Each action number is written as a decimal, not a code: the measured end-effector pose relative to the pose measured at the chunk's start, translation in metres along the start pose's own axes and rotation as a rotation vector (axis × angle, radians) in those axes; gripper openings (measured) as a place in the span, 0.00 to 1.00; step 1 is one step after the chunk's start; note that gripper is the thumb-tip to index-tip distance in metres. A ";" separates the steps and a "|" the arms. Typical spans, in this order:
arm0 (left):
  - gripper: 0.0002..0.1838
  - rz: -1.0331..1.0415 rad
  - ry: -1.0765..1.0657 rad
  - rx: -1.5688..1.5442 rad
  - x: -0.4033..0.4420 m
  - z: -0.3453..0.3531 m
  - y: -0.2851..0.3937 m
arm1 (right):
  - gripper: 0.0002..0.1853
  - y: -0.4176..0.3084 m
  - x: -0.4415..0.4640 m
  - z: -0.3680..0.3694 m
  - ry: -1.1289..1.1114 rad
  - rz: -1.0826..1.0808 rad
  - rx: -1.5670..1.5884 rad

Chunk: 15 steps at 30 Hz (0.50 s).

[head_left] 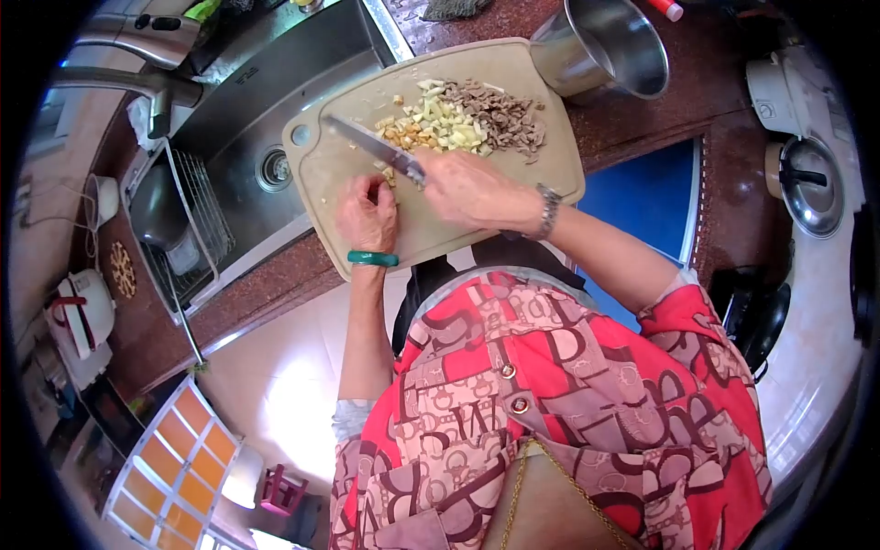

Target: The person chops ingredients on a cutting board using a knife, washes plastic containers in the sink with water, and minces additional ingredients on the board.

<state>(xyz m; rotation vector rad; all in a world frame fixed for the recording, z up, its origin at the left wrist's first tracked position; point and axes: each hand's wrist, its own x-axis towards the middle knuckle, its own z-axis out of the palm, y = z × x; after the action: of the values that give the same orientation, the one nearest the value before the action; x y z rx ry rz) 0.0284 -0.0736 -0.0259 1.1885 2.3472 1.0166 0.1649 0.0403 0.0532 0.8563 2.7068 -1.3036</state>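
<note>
My right hand (472,190), with a watch at the wrist, is wrapped round the handle of a kitchen knife (365,140). The blade points to the upper left, over the beige cutting board (321,197). Left of it, my left hand (368,215) is low over the board with its fingers curled in, a green bangle at the wrist. Whatever the curled fingers hold is hidden. A few small pale pieces lie between the two hands. Beyond the knife are diced pale yellow pieces (449,124), orange-brown bits (401,135) and chopped brown meat (504,119).
A metal pot (610,55) stands at the board's upper right corner. The sink (293,101) lies to the left, with a wire rack (202,215) and a faucet (156,96). A lidded pot (811,183) is at far right. The board reaches past the counter's front edge.
</note>
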 end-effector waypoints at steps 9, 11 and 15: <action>0.07 0.308 0.048 0.077 0.014 0.001 0.035 | 0.10 0.025 -0.021 -0.030 0.220 0.128 0.064; 0.09 0.381 -0.007 0.117 0.020 0.007 0.051 | 0.10 0.032 -0.022 -0.030 0.244 0.115 0.058; 0.07 0.500 -0.121 0.222 0.033 0.024 0.055 | 0.10 0.036 -0.027 -0.033 0.239 0.088 0.040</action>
<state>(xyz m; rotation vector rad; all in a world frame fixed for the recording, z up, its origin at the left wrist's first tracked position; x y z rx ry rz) 0.0533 -0.0141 -0.0022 1.9307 2.1559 0.8020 0.2116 0.0697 0.0555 1.1935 2.7850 -1.3197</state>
